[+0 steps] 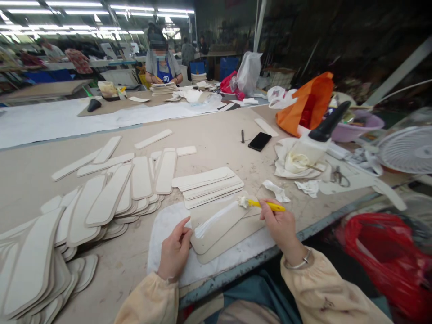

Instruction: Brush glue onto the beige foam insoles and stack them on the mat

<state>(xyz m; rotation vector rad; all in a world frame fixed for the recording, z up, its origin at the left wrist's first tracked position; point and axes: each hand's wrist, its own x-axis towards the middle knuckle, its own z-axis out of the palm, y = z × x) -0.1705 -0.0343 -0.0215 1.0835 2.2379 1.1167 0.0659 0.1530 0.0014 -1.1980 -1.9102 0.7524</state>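
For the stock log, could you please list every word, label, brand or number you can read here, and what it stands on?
None can be read.
The black phone lies screen dark, with no brand showing.
The glue bottle shows no label.
The yellow-handled brush in the right hand bears no print.
The orange bag shows no lettering.
The co-worker's blue apron has a pale mark, too small to read.

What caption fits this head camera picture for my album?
Right hand brushes white glue with a yellow-handled brush along a beige strip steadied by the left hand.

One phone, one fan, one yellow brush, two hands
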